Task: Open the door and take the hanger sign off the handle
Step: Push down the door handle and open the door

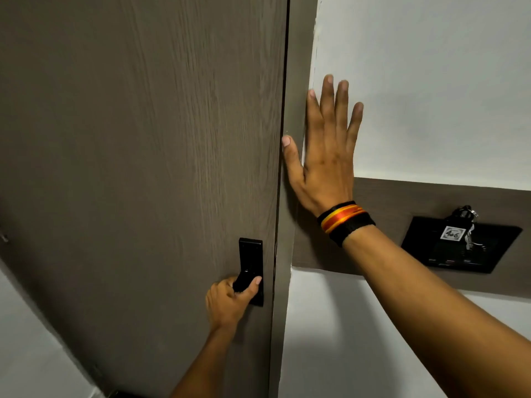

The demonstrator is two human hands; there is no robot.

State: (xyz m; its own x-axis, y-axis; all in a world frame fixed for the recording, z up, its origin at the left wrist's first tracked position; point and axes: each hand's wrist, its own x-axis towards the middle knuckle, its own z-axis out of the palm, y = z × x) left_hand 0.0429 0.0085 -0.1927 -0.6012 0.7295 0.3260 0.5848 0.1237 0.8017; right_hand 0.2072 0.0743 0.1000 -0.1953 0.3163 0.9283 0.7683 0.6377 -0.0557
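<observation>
A grey-brown wood-grain door [143, 139] fills the left and centre of the view, its edge flush against the frame [296, 81]. Low on the door sits a black handle plate [251, 259] with a black lever. My left hand [230, 300] is wrapped around that lever. My right hand [327, 150], with a black, red and yellow wristband, lies flat with spread fingers across the frame and the white wall beside it. No hanger sign shows on this side of the door.
A black wall panel [457, 248] with a key bunch and a numbered tag [455, 232] stuck in it is mounted on a brown band at the right. White wall [431, 81] lies above and below that band.
</observation>
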